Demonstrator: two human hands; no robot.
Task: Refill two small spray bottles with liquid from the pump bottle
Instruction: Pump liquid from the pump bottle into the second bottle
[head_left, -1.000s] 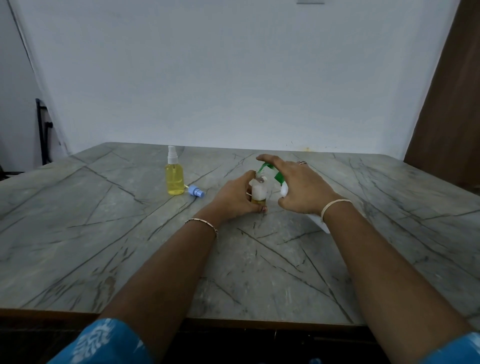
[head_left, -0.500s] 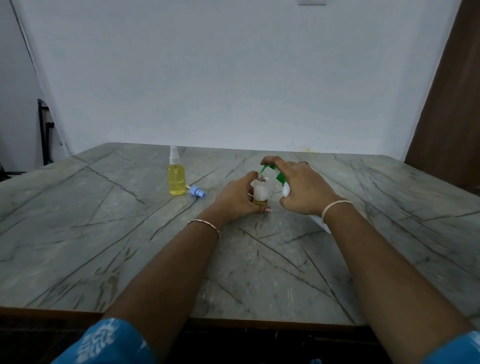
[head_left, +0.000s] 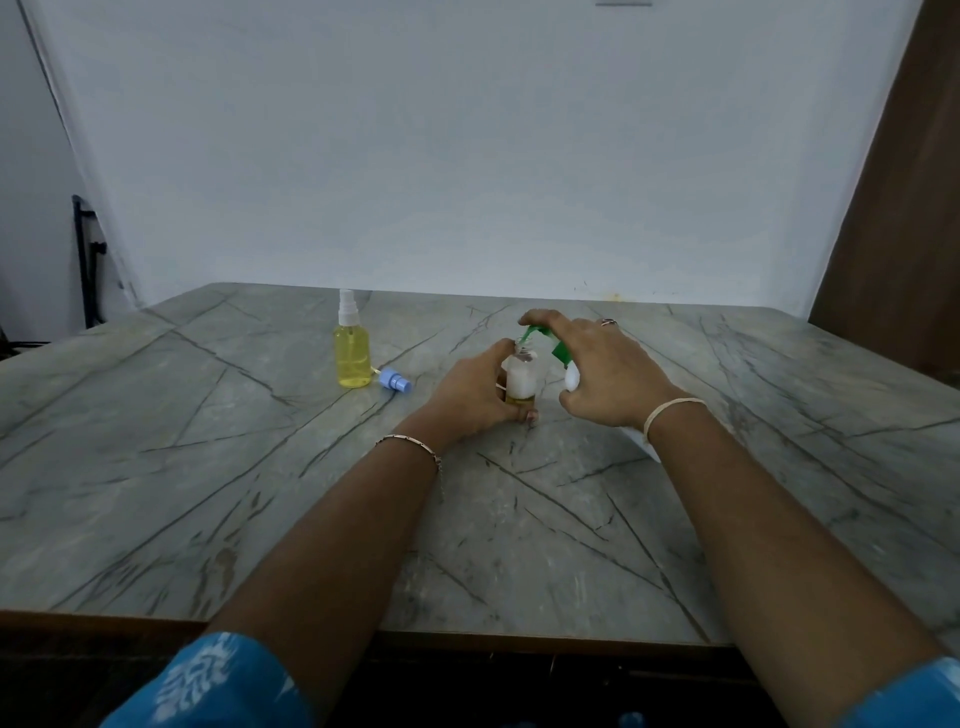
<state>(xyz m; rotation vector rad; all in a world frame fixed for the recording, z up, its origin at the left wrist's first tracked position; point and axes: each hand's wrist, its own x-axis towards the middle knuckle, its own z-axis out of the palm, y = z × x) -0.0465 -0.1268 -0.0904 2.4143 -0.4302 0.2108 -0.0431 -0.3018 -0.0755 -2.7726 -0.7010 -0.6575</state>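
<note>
Yellow liquid filled the capped clear plastic spray bottle (head_left: 353, 358), standing well apart: one done. Left hand (head_left: 475, 392) gripped the open second small bottle (head_left: 521, 383) on the table (head_left: 208, 467); right hand (head_left: 608, 374) clasped the white green-headed pump bottle (head_left: 570, 378), apparently dispensing; little inside.

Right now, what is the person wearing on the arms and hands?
Forearms are bare. The left hand has a thin chain bracelet at the wrist; the right hand has a pale cord band at the wrist and a ring on one finger. Blue sleeves show at the bottom edge; the left sleeve carries a white print, the right sleeve is mostly cropped.
</note>
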